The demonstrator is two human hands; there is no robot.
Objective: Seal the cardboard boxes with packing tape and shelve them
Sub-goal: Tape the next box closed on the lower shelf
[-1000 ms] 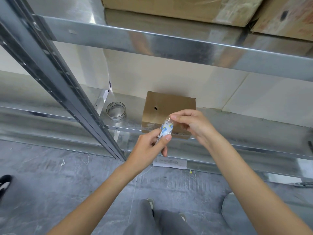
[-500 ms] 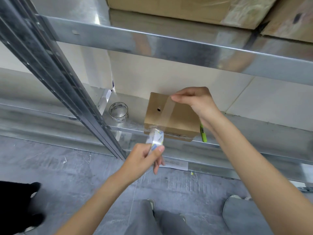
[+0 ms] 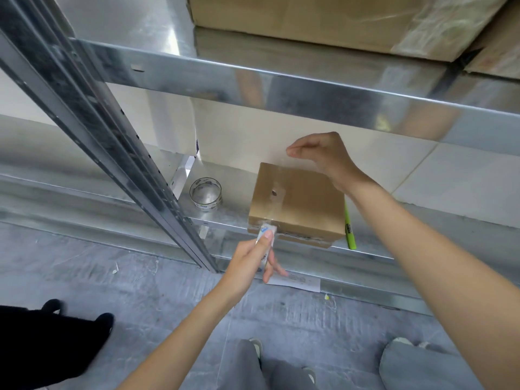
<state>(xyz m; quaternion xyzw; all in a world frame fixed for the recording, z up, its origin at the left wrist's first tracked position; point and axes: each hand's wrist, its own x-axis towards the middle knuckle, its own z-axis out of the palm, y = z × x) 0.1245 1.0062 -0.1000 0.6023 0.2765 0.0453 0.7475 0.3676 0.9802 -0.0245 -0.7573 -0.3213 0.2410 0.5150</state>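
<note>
Hands: left (image 3: 253,257) grips tape roll (image 3: 266,235); right (image 3: 323,156) seemingly curled above box (image 3: 298,204).

Single head-worn wide-angle view, facing forward and down, close to the metal shelf (image 3: 281,229) and grey floor (image 3: 140,305).

Metal shelf (image 3: 422,229) carries a cardboard box (image 3: 298,204), a tape roll (image 3: 206,194) left of it, and a green marker (image 3: 349,232) just right.
</note>
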